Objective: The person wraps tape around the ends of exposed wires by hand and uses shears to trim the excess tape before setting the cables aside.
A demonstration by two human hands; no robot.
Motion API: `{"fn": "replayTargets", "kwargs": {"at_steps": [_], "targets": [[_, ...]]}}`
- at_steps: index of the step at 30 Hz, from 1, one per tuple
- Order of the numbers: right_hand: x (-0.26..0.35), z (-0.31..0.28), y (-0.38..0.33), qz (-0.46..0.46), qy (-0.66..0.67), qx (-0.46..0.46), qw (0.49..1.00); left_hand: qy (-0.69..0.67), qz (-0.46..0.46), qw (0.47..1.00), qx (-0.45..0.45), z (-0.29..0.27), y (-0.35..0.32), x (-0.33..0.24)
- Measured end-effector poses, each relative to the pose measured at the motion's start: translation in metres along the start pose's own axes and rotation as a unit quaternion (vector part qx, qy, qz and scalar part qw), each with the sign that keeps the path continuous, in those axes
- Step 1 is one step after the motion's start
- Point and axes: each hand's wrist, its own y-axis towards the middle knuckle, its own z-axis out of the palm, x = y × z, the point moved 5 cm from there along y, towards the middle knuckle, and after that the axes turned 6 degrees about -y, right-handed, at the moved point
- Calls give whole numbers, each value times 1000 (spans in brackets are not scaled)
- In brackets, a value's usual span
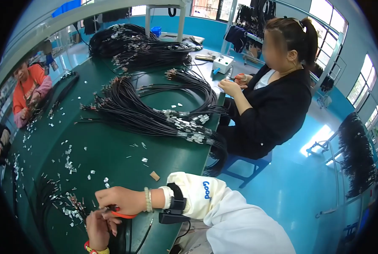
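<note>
1. Right hand (pixel 120 200): reaches in from the right at the near edge of the green worktop (pixel 113 148), its grip closed on the orange handles of a small pair of cutters (pixel 120 213). A pale bead bracelet (pixel 147 200) and a black wrist strap (pixel 177 199) sit at the cuff of the white sleeve (pixel 240 220).
2. Left hand (pixel 98 228): lies just below the right hand at the near edge, fingers curled in a narrow grip at the end of a black cable (pixel 144 237); how firmly the cable is held cannot be told. A red and yellow band (pixel 93 250) circles the wrist.
3. Cutters and cable: both lie between the two hands, touching them, at the near edge of the worktop.
4. Loose metal connectors (pixel 68 163): scattered over the left half of the worktop, with a denser patch just left of the hands.
5. Cable bundles: one large fan of black cables with metal ends (pixel 155 116) spans the middle of the worktop to its right edge, and a second heap (pixel 138 46) lies at the far end.
6. Co-worker in black (pixel 273 106): seated at the right edge, both hands raised together.
7. Co-worker in orange (pixel 30 91): seated at the left edge.
8. White box (pixel 223 64): stands at the far right corner.
</note>
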Motion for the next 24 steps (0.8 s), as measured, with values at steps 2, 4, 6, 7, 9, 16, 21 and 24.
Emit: {"fn": "replayTargets", "kwargs": {"at_steps": [2, 4, 6, 7, 9, 16, 21, 24], "targets": [[9, 3, -7, -16, -18, 4, 1000, -26, -59, 996, 55, -1, -3, 8], [9, 3, -7, -28, -30, 6, 999, -37, -84, 992, 84, -4, -2, 14], [11, 6, -5, -63, -67, 11, 996, -57, -86, 991, 79, -11, -5, 15], [13, 9, -4, -80, -81, 15, 993, -68, -86, 991, 73, -14, -7, 15], [17, 10, 0, -101, -69, 14, 992, -69, -104, 990, 61, -23, -11, 17], [24, -11, -20, -97, -86, 30, 991, 14, -59, 978, 199, 8, -1, 31], [39, -20, -14, -97, -108, 33, 989, 18, -73, 974, 215, 21, -7, 12], [44, -21, -14, -60, -115, 16, 991, -5, -95, 972, 215, 22, -10, 15]]}}
